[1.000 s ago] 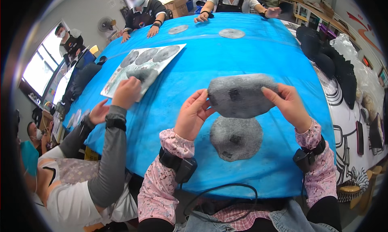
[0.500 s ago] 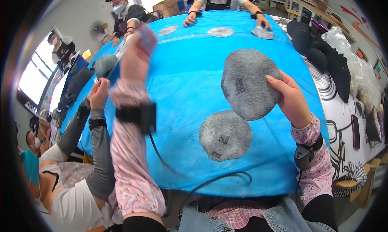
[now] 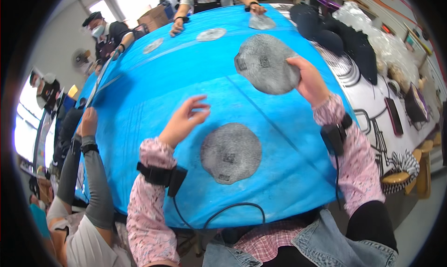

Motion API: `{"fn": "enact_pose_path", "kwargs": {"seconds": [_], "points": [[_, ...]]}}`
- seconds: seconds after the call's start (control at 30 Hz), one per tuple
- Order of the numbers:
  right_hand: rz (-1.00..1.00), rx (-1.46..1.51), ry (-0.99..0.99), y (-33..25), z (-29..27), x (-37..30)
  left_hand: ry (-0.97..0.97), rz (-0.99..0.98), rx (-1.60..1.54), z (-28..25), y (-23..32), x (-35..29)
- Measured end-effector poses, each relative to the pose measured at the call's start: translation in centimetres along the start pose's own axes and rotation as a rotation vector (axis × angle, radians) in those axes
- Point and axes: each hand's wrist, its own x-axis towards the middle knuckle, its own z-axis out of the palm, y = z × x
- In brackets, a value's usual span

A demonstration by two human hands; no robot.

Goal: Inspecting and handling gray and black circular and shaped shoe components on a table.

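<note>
Right hand (image 3: pixel 311 83) pinches grey felt disc (image 3: pixel 265 69) aloft; left hand (image 3: pixel 184 120) open, empty, over blue counter (image 3: pixel 149 104), second disc (image 3: pixel 231 153) at 4 o'clock. Thin edge grip risks drop.

Between your hands the blue bench (image 3: pixel 139 104) lies open, apart from one grey disc (image 3: pixel 231 153) just below. A neighbour's forearm (image 3: pixel 91 174) crowds your left; dark caps (image 3: pixel 340 34) block the right edge.

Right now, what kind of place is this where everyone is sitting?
Probably a workshop or small factory. Several people work around one long table under a blue cover, grey round fabric pieces lie along it, and the right hand holds one up. Dark caps are piled at the side.
</note>
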Motion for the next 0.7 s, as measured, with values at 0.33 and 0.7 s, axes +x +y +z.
{"fn": "enact_pose_path", "kwargs": {"seconds": [0.33, 0.7], "points": [[0.257, -0.494, 0.146, -2.8, -8.9, -1.5, -0.361, -0.27, 0.338, 1.9, 1.4, 0.2], [0.232, -0.421, 0.237, -4.1, -14.4, -1.2, -0.108, -0.265, -0.158, 5.8, 0.4, 9.7]]}}
